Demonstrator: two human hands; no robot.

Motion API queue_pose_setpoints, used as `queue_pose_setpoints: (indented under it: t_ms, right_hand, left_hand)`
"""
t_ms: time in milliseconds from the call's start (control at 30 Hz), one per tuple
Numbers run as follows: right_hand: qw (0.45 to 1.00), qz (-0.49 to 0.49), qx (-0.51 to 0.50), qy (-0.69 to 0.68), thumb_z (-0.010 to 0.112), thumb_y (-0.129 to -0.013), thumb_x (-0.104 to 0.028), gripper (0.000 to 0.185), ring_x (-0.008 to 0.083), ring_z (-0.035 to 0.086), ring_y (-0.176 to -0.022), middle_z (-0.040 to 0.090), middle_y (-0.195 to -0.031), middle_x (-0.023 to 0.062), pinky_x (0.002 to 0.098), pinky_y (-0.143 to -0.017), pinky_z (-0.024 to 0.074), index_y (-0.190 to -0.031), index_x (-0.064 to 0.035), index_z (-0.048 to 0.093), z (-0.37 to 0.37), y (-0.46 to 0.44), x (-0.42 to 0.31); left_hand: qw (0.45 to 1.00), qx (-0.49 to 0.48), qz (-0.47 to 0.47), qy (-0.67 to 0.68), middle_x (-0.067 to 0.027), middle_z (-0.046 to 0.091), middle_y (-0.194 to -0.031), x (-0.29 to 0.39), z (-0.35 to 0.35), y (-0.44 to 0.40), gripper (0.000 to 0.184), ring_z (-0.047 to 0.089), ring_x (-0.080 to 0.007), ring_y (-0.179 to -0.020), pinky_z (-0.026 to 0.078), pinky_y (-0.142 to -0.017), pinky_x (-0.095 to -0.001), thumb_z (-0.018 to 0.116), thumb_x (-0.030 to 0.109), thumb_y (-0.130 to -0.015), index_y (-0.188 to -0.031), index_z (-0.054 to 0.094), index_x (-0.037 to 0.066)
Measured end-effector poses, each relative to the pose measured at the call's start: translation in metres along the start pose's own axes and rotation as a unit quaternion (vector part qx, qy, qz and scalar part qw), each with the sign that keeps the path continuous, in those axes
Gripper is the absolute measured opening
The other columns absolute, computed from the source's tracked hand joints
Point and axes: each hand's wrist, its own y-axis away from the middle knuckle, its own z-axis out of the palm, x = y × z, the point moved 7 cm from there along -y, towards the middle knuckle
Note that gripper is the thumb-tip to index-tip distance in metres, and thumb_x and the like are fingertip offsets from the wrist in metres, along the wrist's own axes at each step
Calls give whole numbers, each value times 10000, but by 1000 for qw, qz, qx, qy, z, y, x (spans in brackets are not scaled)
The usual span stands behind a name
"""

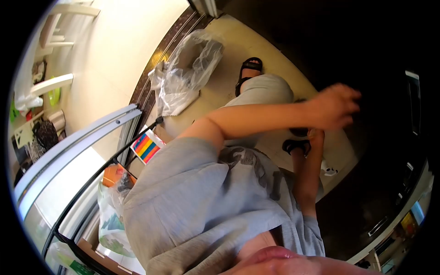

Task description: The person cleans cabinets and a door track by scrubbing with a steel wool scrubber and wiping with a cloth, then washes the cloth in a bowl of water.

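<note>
My left hand [337, 107] reaches across my body to the right, in front of a very dark area. It is smeared by motion; its fingers look partly curled, and I cannot see anything in them. My right hand [315, 134] is just below it, mostly hidden behind my left hand and wrist, with its fingers seemingly closed. Close by, a dark rounded thing [300, 132] shows under my left forearm, too covered to name. My feet wear black sandals, one [250, 73] farther off and one [295, 146] near my right forearm.
A clear plastic bag [190, 68] lies on the tan floor by a sliding-door track [158, 50]. To the left are a metal-framed door [78, 151], a colour-striped box [147, 145], an orange box [117, 176] and a white bag [112, 224]. A small white object [329, 171] lies right.
</note>
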Motion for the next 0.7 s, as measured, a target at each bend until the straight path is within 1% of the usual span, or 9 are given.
queue_pose_setpoints:
  t_ms: [67,133,167,233,267,333,433,600,700]
  right_hand:
    - [998,-22,0,-53,455,-914,-276,339,197,560,-779,543,-1004,100,289,-607,455,-1155,-39,443,4,5,-1]
    - [990,-58,-10,-126,469,-909,-231,301,177,554,-708,538,-965,93,274,-539,431,-1138,-37,442,7,6,-4]
    - [992,-57,-16,-109,446,-920,-254,323,183,569,-762,541,-974,81,276,-582,452,-1180,-67,402,11,13,-7]
    - [995,-79,4,-63,448,-920,-258,319,170,567,-760,543,-977,74,270,-588,451,-1172,-68,407,25,37,-21]
    - [995,-90,15,-38,449,-919,-261,317,164,567,-758,545,-978,71,267,-591,450,-1169,-69,409,29,49,-27]
    - [993,-117,3,27,460,-915,-267,317,151,567,-762,548,-978,65,260,-598,446,-1167,-79,416,42,57,-42]
    - [981,-185,19,61,481,-907,-272,318,129,562,-760,555,-971,58,243,-595,429,-1160,-84,437,62,95,-73]
    - [955,-286,-1,83,503,-898,-266,291,115,558,-761,572,-953,49,227,-587,407,-1123,-83,496,83,147,-143]
    - [937,-329,-12,117,505,-897,-258,273,109,561,-775,583,-955,43,223,-598,405,-1104,-80,524,86,159,-182]
  left_hand:
    - [988,89,-88,-88,-131,484,-1195,-17,-79,32,335,453,-292,-1117,393,-911,-385,615,201,-755,-1062,568,74]
    - [940,168,-268,-128,-144,520,-1101,-67,-156,98,337,505,-290,-1008,432,-825,-382,615,154,-761,-1072,540,49]
    - [899,201,-265,-284,-155,527,-1040,-76,-196,135,317,514,-304,-957,434,-794,-383,626,160,-760,-1043,541,45]
    - [784,175,-408,-434,-220,510,-1002,-133,-257,231,470,484,-356,-971,402,-819,-414,635,316,-745,-999,498,-55]
    - [709,132,-527,-450,-237,519,-999,-155,-281,280,583,483,-356,-982,403,-826,-404,622,410,-750,-1005,475,-94]
    - [589,192,-654,-435,-254,527,-1042,-165,-314,346,714,504,-359,-1005,411,-847,-404,624,496,-713,-1040,443,-113]
    - [591,252,-752,-151,-255,543,-1070,-257,-312,444,730,543,-355,-996,427,-852,-408,662,494,-653,-1045,460,-88]
    - [581,307,-712,-246,-231,602,-965,-255,-312,434,401,569,-377,-936,449,-813,-415,565,173,-635,-993,561,-8]
    - [584,332,-689,-271,-265,605,-863,-236,-321,447,317,582,-407,-854,459,-761,-436,572,183,-628,-851,603,-39]
